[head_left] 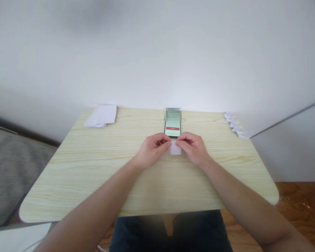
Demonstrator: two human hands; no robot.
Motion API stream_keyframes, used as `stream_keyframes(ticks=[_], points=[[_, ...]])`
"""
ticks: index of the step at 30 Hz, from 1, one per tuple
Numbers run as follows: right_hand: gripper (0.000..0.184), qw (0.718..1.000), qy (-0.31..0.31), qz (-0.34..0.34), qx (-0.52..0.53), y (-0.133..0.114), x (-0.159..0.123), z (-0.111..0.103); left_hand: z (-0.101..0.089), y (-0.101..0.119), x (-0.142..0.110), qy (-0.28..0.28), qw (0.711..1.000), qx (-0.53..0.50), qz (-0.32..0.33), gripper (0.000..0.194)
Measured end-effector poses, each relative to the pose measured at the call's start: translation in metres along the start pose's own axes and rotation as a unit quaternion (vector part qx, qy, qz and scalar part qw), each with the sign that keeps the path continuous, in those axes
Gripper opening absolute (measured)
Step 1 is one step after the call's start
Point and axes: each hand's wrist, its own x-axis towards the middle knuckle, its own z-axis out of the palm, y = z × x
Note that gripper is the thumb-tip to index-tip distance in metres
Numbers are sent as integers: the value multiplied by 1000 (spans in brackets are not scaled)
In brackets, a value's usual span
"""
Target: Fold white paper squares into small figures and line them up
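A small white piece of paper (pixel 175 149) hangs between my two hands over the middle of the table. My left hand (pixel 154 147) pinches its upper left corner between thumb and forefinger. At the upper right corner, my right hand (pixel 193 147) grips the paper the same way. Both thumbs lie on the near side, and the fingertips behind the sheet are partly hidden. Just beyond the hands is a phone (pixel 172 126) with a lit green screen and a red bar; its upper part is blurred out.
White paper sheets (pixel 106 114) lie stacked at the table's back left. Several small folded white paper pieces (pixel 236 126) form a row along the back right edge. The wooden table (pixel 94 168) meets a white wall (pixel 157 56). Grey fabric (pixel 15 168) is at the left.
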Motion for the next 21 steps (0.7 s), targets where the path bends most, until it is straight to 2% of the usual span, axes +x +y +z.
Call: stream_keyframes(ticks=[10,15,21], points=[[11,999,-13,13,43,1,-1,1,2,5,0,17,998,-47,-23,16],[28,995,26,-9,91,5,1,3,3,9,2,56,996,-71,-14,14],[19,998,47,-33,35,7,2,0,1,5,3,82,995,-62,2,16]])
